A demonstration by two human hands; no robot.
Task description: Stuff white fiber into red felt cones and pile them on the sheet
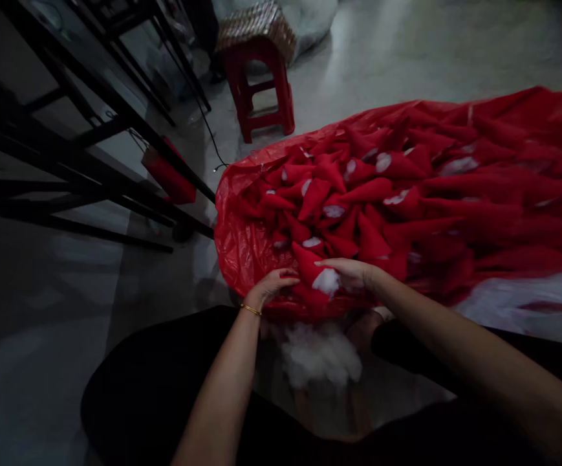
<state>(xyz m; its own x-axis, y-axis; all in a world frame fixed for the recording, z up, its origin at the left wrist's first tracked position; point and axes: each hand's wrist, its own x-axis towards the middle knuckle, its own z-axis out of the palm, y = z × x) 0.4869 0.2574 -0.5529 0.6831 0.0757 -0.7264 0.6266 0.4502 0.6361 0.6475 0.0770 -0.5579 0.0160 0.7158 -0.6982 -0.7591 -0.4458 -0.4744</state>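
Note:
A red cone-shaped cloth piece point(306, 260) lies between my hands, with white stuffing point(326, 282) showing at its wide end. My right hand point(351, 272) grips its right side, thumb along the upper edge and the other fingers partly hidden. At the left edge of the piece is my left hand point(278, 282), fingers stretched and slightly apart. Many similar stuffed red cones point(329, 194) are heaped behind it in a large red plastic bag point(242, 249). Below my hands, between my legs, sits a loose clump of white fluffy stuffing point(319, 356).
A red plastic stool point(261, 84) with a woven-looking cover stands beyond the bag. Dark metal frame legs point(116, 110) fill the left side, with a red box-like item point(169, 171) beside them. White plastic sheeting point(528, 298) lies at the right.

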